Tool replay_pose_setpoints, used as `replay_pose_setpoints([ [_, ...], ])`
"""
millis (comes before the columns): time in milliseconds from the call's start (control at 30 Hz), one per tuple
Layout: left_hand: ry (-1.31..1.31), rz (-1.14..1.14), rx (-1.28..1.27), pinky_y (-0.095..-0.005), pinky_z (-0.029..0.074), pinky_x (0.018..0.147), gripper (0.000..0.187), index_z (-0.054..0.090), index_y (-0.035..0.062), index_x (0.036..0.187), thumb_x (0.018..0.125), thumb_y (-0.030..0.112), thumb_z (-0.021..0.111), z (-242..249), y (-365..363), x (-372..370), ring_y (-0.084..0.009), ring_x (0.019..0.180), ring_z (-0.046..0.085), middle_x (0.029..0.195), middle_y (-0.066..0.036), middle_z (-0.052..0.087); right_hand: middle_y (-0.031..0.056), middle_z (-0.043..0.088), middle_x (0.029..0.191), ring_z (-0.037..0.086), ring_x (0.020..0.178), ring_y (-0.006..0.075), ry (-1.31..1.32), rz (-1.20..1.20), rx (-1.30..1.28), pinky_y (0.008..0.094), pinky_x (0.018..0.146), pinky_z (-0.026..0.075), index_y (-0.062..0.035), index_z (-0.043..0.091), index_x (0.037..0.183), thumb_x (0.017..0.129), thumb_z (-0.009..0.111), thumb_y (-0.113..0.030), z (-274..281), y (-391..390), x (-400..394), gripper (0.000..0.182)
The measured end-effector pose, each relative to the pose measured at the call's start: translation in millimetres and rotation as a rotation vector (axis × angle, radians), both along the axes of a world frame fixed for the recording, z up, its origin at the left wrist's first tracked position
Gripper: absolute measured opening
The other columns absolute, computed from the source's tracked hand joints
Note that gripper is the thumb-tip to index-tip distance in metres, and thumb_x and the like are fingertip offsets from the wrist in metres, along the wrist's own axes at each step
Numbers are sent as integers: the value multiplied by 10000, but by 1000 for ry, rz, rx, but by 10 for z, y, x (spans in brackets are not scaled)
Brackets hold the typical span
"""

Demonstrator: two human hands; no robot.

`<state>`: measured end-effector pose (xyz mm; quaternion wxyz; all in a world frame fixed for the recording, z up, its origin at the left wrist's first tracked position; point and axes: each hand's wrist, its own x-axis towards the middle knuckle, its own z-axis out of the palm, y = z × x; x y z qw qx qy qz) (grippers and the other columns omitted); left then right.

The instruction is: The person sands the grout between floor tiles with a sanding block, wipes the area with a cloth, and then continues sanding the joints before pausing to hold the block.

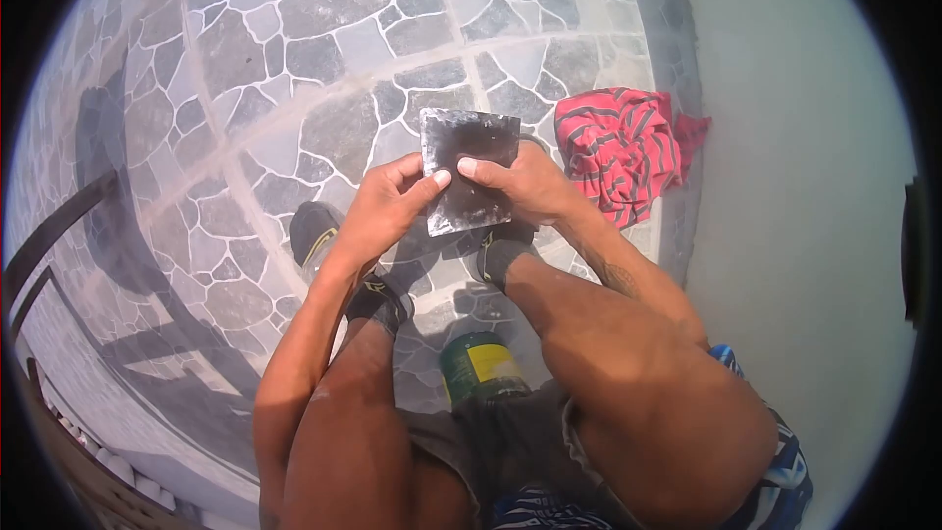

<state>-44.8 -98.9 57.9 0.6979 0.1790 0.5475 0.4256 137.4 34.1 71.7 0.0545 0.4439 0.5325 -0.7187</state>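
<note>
A dark rectangular sheet of sandpaper [473, 137], whitened with dust along its edges, is held flat in front of me above the paving. My left hand [390, 204] pinches its left edge, thumb on top and fingers underneath. On the opposite edge my right hand [525, 185] grips it the same way, its thumb lying on the dark face. The two thumb tips come close together near the sheet's middle. The fingers beneath the sheet are mostly hidden. My shoes [378, 302] are on the stone floor below the hands.
A red striped cloth [618, 147] lies crumpled on the stone paving [334, 0] to the right, near a pale wall [785, 137]. Between my legs stands a green container with a yellow label [481, 363]. Dark curved metal bars [59, 226] are at the left.
</note>
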Motion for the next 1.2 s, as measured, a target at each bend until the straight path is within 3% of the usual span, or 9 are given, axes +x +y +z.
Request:
replay_pose_setpoints([
  [100, 350, -116, 71, -275, 512, 771, 272, 668, 12, 1176, 974, 193, 646, -145, -136, -7, -127, 908, 669, 1035, -58, 704, 42, 686, 932, 593, 824, 97, -297, 33, 355, 319, 701, 491, 9, 700, 1045, 903, 708, -349, 278, 338, -8, 385],
  [133, 501, -124, 86, -284, 517, 757, 266, 670, 18, 1171, 968, 189, 646, -192, -224, -27, -147, 900, 677, 1033, -72, 703, 78, 693, 900, 637, 765, 176, -462, 111, 567, 367, 652, 502, -33, 715, 1028, 913, 679, -250, 134, 554, 92, 248],
  [200, 798, -133, 110, -301, 526, 730, 256, 674, 32, 1161, 955, 180, 644, -283, -488, -42, -188, 885, 693, 1028, -101, 699, 124, 673, 913, 668, 803, 287, -225, 323, 1469, 413, 655, 510, -89, 708, 1090, 872, 640, -112, -619, 984, 474, 230],
  [233, 819, -101, 98, -306, 526, 722, 236, 678, 40, 1147, 949, 165, 644, -350, -650, -19, -203, 874, 692, 1011, -107, 693, 132, 652, 979, 656, 887, 355, -335, 450, 1453, 443, 687, 520, -160, 688, 1179, 809, 620, -39, -565, 1067, 422, 395],
  [300, 872, -29, 75, -316, 525, 705, 201, 687, 57, 1117, 937, 134, 643, -493, -918, 6, -232, 850, 688, 975, -119, 680, 128, 627, 1003, 641, 931, 338, -395, 714, 1497, 435, 750, 521, -153, 649, 1240, 795, 619, -43, -760, 1168, 371, 460],
  [400, 946, -68, 226, -352, 508, 682, 165, 676, 43, 1072, 914, 85, 652, -570, -1089, 73, -271, 777, 662, 903, -129, 646, 127, 623, 1039, 628, 957, 332, -352, 841, 1496, 425, 812, 514, -117, 638, 1246, 805, 603, -38, -980, 1123, 373, 450],
  [500, 1036, -64, 253, -364, 498, 667, 138, 681, 49, 1035, 901, 66, 656, -634, -1063, 76, -297, 755, 649, 880, -127, 640, 126, 615, 1056, 621, 964, 326, -154, 707, 1543, 434, 837, 505, -67, 620, 1249, 809, 585, -31, -1128, 1106, 338, 443],
  [900, 1007, 18, 221, -373, 494, 650, 102, 683, 59, 984, 883, 67, 667, -661, -1039, 103, -298, 712, 644, 834, -117, 640, 107, 635, 1095, 613, 1051, 293, -86, 782, 1659, 421, 924, 491, -26, 614, 1233, 810, 588, -52, -1250, 1317, 193, 425],
  [1200, 995, 35, 228, -368, 495, 639, 99, 681, 54, 976, 878, 62, 667, -645, -1012, 91, -299, 700, 643, 822, -117, 644, 101, 628, 1050, 604, 967, 289, -141, 887, 1597, 392, 893, 502, -28, 623, 1205, 817, 581, -75, -1213, 1487, 202, 393],
])
